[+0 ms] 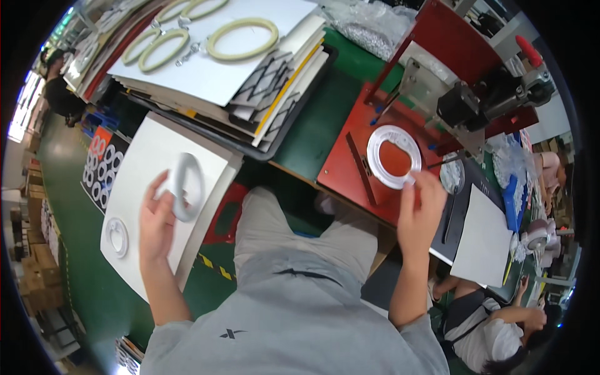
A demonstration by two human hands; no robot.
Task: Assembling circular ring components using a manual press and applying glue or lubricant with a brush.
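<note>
A white ring (188,185), somewhat blurred, is held on edge in my left hand (157,219), the fingers and thumb closed on its near side. Below it, a second white ring (116,237) lies flat on a large white board (140,169) at my left. On the right, a pale, shiny ring (375,154) rests on the red base plate (337,153) of a hand-clamp fixture. My right hand (422,209) pinches that ring's near right edge between thumb and fingers. A dark straight bar (360,167) sits on the plate beside the ring.
Several cream rings (242,39) with small chains lie on stacked boards in a black tray (294,106). The fixture's clamp with its red-tipped lever (529,51) stands behind the plate. Clear plastic bags (369,28) lie farther back. Another person (494,331) sits at lower right.
</note>
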